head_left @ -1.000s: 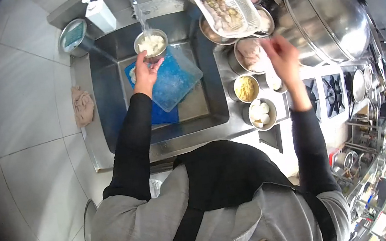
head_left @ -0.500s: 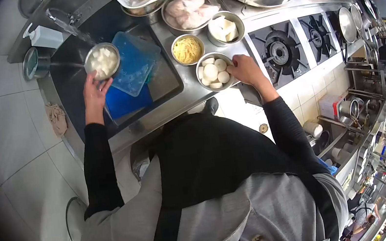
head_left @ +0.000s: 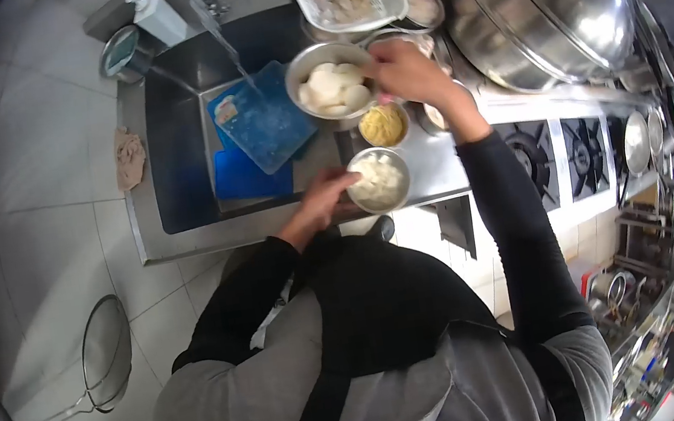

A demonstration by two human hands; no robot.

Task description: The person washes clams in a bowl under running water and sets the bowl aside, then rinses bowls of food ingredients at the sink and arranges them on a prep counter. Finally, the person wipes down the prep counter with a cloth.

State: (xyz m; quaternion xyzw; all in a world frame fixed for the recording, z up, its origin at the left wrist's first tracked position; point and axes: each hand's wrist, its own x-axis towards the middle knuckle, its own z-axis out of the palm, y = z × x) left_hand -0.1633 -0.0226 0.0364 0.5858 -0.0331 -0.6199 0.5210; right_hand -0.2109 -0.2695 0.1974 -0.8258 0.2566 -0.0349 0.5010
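Observation:
My left hand (head_left: pixel 325 199) grips the rim of a metal bowl of white cubes (head_left: pixel 378 180) at the counter's front edge. Held by its right rim in my right hand (head_left: pixel 408 71), a second metal bowl (head_left: pixel 294 74) carries round white pieces (head_left: pixel 333 88) and hangs over the sink's right side. Between the two sits a small bowl of yellow shreds (head_left: pixel 383 126). Just right of it, another metal bowl (head_left: pixel 433 118) is partly hidden by my right forearm, as is a bowl of pale meat behind my hand.
Water runs from the faucet (head_left: pixel 218 29) into the sink (head_left: pixel 175 164), onto blue boards (head_left: pixel 273 125). A white basket (head_left: pixel 395 8) and a large steel dome (head_left: pixel 540 1) stand at the back. Gas burners (head_left: pixel 584 158) lie right; a strainer (head_left: pixel 107 355) is at lower left.
The bowl of cubes has gone from under the faucet to the counter's front edge. My right hand has lifted the bowl of round pieces and carried it left, over the sink.

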